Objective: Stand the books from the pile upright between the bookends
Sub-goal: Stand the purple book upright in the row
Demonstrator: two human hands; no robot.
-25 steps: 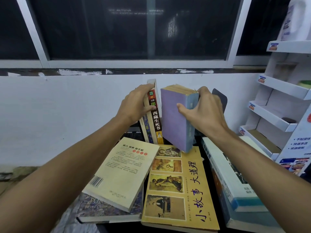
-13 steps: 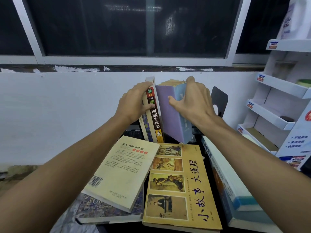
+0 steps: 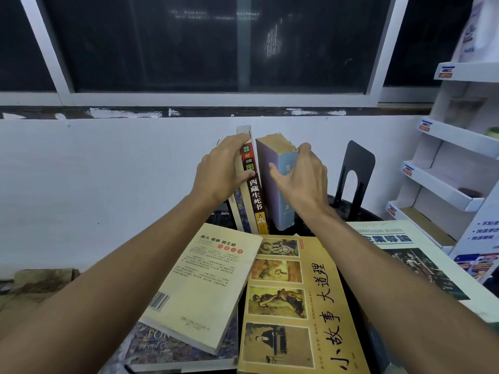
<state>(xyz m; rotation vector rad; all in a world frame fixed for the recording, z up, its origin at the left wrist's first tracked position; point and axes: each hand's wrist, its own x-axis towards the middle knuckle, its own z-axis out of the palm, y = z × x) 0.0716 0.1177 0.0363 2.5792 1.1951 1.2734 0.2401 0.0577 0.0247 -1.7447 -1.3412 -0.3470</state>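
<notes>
My left hand (image 3: 221, 171) grips the standing books (image 3: 255, 195); my right hand (image 3: 302, 179) grips the purple book (image 3: 266, 198), left of the bookend (image 3: 359, 168). Advise seating it flush, upright, before release.

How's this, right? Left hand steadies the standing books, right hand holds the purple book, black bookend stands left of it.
No. The head view shows the black bookend right of the purple book, not left. Left hand steadies the standing books and right hand holds the purple book, as stated.
</notes>
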